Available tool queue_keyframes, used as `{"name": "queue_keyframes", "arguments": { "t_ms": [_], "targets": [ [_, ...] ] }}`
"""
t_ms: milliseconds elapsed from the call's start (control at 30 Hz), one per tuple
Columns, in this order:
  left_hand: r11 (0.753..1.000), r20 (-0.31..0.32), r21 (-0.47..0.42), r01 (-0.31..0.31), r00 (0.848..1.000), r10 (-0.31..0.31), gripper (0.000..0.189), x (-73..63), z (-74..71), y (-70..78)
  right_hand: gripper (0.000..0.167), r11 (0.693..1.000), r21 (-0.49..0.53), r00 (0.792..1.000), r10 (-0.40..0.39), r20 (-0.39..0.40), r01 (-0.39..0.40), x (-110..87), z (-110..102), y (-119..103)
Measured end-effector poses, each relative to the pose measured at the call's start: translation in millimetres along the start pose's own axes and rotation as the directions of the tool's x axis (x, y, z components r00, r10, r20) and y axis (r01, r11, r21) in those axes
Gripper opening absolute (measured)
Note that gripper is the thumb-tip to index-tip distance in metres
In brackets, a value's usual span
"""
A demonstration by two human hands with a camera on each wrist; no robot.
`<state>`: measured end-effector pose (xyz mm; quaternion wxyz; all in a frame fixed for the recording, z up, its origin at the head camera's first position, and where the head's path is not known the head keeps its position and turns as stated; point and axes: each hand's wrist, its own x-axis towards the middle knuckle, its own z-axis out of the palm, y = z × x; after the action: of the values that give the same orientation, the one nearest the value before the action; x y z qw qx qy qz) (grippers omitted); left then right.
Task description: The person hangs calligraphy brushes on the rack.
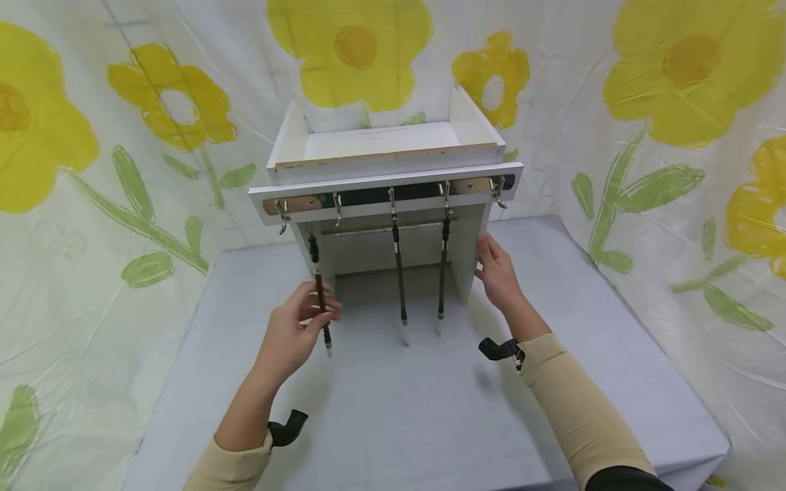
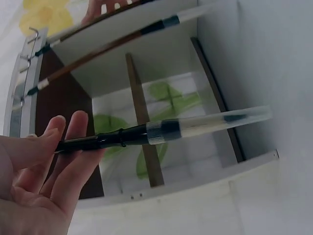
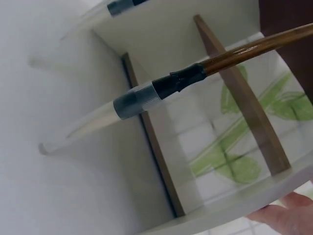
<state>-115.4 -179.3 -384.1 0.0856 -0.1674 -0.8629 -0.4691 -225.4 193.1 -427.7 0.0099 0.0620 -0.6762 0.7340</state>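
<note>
In the head view, my left hand (image 1: 297, 331) pinches a dark-handled calligraphy brush (image 1: 318, 283) between thumb and fingers, tip down, below the left end of a hook rail (image 1: 362, 198). Close up, this brush (image 2: 164, 131) has pale bristles under a clear cap; whether its top loop is on a hook cannot be told. Two more calligraphy brushes (image 1: 399, 273) (image 1: 443, 266) hang from hooks at the middle and right. My right hand (image 1: 500, 276) touches the outer right side of the white shelf unit (image 1: 469, 242); its fingertips (image 3: 271, 215) lie against the panel's outside.
The shelf unit stands on a table with a pale cloth (image 1: 399, 409), its open tray top (image 1: 381, 140) above the rail. A wooden bar (image 1: 387, 226) crosses the unit. Behind hangs a translucent curtain (image 1: 552, 82) with yellow flowers. Black wrist mounts (image 1: 287, 428) stick out from both sleeves.
</note>
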Motion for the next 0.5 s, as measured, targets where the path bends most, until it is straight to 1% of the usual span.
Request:
{"name": "queue_keyframes", "arguments": {
  "t_ms": [67, 133, 267, 400, 500],
  "targets": [
    [1.0, 0.043, -0.004, 0.008, 0.999, -0.008, 0.042, 1.6, 5.1, 3.9, 0.056, 1.0, -0.006, 1.0, 0.003, -0.009, -0.004, -1.8, 2, -3],
    [1.0, 0.065, -0.01, 0.017, 0.998, -0.016, 0.042, 3.2, 8.6, 6.3, 0.057, 1.0, -0.004, 1.0, 0.006, -0.014, -0.006, -2.4, 3, -4],
    [0.999, 0.078, -0.013, 0.053, 0.996, -0.052, 0.043, 5.3, 12.2, 5.0, 0.057, 1.0, -0.003, 1.0, 0.005, -0.011, -0.005, -1.1, 4, -2],
    [0.996, 0.098, -0.022, 0.091, 0.991, -0.089, 0.043, 6.4, 13.0, 2.0, 0.057, 1.0, 0.0, 1.0, 0.004, -0.013, -0.004, 6.0, 0, 9],
    [0.994, 0.102, -0.025, 0.106, 0.989, -0.103, 0.043, 7.1, 13.4, 0.4, 0.058, 1.0, -0.011, 1.0, -0.008, -0.016, 0.008, 11.6, -3, 18]
  ]
}}
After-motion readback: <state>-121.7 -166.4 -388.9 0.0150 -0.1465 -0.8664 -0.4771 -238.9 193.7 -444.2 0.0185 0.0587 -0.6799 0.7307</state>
